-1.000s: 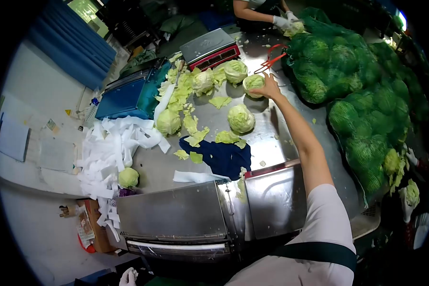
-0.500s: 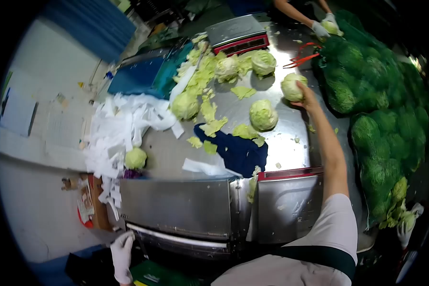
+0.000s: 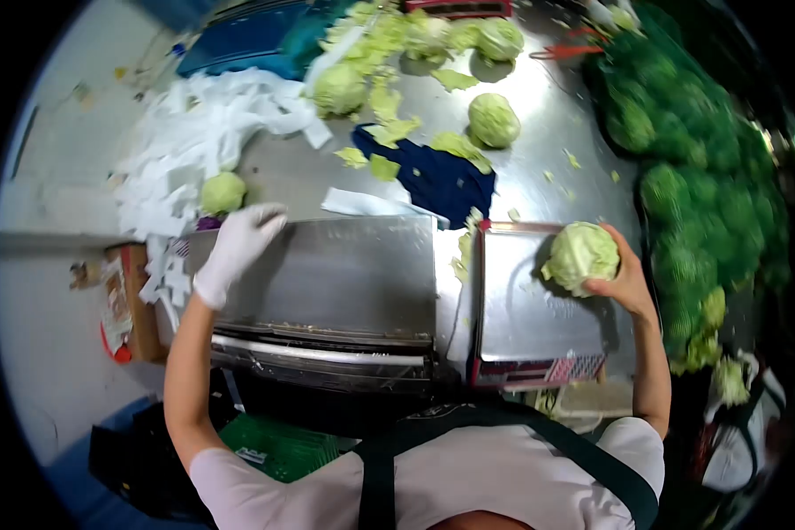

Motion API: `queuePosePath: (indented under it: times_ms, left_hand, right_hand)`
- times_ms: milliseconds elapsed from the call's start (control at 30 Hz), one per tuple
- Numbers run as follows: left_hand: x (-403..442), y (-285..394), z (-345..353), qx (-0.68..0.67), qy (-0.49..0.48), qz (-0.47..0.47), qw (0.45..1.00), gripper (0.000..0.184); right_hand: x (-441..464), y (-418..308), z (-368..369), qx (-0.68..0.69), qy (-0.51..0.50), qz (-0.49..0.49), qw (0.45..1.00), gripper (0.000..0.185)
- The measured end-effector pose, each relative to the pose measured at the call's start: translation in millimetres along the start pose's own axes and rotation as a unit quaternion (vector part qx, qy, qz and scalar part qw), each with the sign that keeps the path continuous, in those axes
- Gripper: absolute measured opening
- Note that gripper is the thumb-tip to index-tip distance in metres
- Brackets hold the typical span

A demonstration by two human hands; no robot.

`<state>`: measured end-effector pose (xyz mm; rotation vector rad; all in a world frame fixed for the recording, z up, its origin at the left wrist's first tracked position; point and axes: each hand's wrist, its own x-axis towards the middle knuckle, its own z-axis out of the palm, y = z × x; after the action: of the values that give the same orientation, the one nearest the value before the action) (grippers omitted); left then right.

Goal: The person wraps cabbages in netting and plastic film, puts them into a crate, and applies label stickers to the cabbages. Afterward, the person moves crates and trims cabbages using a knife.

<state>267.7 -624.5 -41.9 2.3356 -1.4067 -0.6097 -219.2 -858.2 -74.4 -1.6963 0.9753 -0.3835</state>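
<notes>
My right hand [image 3: 629, 276], bare, is closed round the side of a pale green cabbage [image 3: 579, 256]. The cabbage is over the metal platform of a red-sided scale [image 3: 526, 322]; whether it touches the platform I cannot tell. My left hand [image 3: 241, 247] wears a white glove and is over the left part of a flat stainless-steel machine top [image 3: 353, 274]. Its fingers reach out to the right with nothing visible in them. Just beyond that hand a smaller cabbage [image 3: 223, 192] rests by something purple.
White strips [image 3: 212, 124] are heaped on the table's left side. A dark blue cloth [image 3: 446, 181], loose leaves and another cabbage [image 3: 495, 121] lie in the middle. Green mesh sacks of cabbages [image 3: 680, 212] line the right edge. Another person's gloved hand [image 3: 611, 16] shows at the far end.
My right hand has brought the cabbage from the far part of the table back over the near scale. My left hand has risen from below the machine to above its top. The view has tilted downward.
</notes>
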Motion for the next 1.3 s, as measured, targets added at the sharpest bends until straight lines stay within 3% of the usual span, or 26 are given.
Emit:
queuePosePath:
  times_ms: [133,200,267,300,400,467,533,600,633,700,733,800,900,1000,1033,1067,1167,1200,1300]
  left_hand:
    - [99,0,63,0.106,-0.153,0.125,0.975,0.031]
    - [131,-8,102,0.091,-0.194,0.194,0.957,0.032]
    - [149,-10,126,0.215,-0.288,0.288,0.887,0.03]
    - [162,-21,137,0.217,-0.29,0.309,0.88,0.03]
    - [174,-31,144,0.336,-0.353,0.247,0.838,0.033]
    - [159,1,107,0.367,-0.285,0.19,0.865,0.029]
    - [141,9,74,0.234,-0.123,0.245,0.933,0.024]
    - [121,36,45,0.157,-0.066,0.215,0.962,0.022]
    - [105,53,34,0.161,-0.067,0.22,0.96,0.022]
    - [58,84,20,-0.072,0.055,0.247,0.965,0.024]
    - [36,97,16,-0.068,0.056,0.249,0.964,0.024]
    - [-9,120,14,-0.176,0.017,0.218,0.96,0.028]
    - [-91,158,26,-0.229,-0.109,0.22,0.942,0.033]
    - [-128,170,36,-0.183,-0.188,0.217,0.94,0.037]
    - [-133,171,38,-0.171,-0.193,0.239,0.936,0.038]
    - [-136,164,43,-0.198,-0.191,0.223,0.935,0.038]
    - [-148,170,44,-0.241,-0.209,0.144,0.937,0.035]
    - [-150,173,40,-0.216,-0.228,0.119,0.942,0.035]
    - [-149,175,51,-0.28,-0.3,0.096,0.907,0.035]
  right_hand:
    - [-54,4,20,-0.155,0.026,-0.014,0.987,0.097]
    - [-63,20,25,-0.21,0.053,-0.029,0.976,0.1]
    - [-73,17,26,-0.274,0.072,-0.048,0.958,0.107]
    - [-78,16,26,-0.252,0.085,-0.036,0.963,0.108]
    - [-98,14,19,-0.28,0.139,-0.041,0.949,0.104]
    - [-111,7,16,-0.301,0.185,-0.065,0.933,0.086]
    - [-124,-1,17,-0.273,0.215,-0.062,0.936,0.077]
    - [-132,-18,27,-0.228,0.238,-0.074,0.941,0.069]
    - [-132,-25,31,-0.201,0.253,-0.094,0.942,0.064]
    - [-131,-41,45,-0.127,0.267,-0.133,0.946,0.055]
    - [-132,-53,54,-0.029,0.224,-0.078,0.971,0.058]
    - [-126,-64,75,0.073,0.2,-0.108,0.971,0.072]
    - [-118,-72,100,0.186,0.141,-0.127,0.964,0.095]
    - [-128,-83,107,0.24,0.107,-0.184,0.947,0.07]
    - [-130,-83,108,0.306,0.093,-0.184,0.929,0.043]
    - [-132,-80,109,0.307,0.089,-0.187,0.929,0.043]
    - [-144,-76,107,0.157,0.186,-0.169,0.955,0.017]
    - [-147,-73,106,0.128,0.197,-0.15,0.961,0.016]
    - [-149,-61,107,0.222,0.256,-0.167,0.926,0.018]
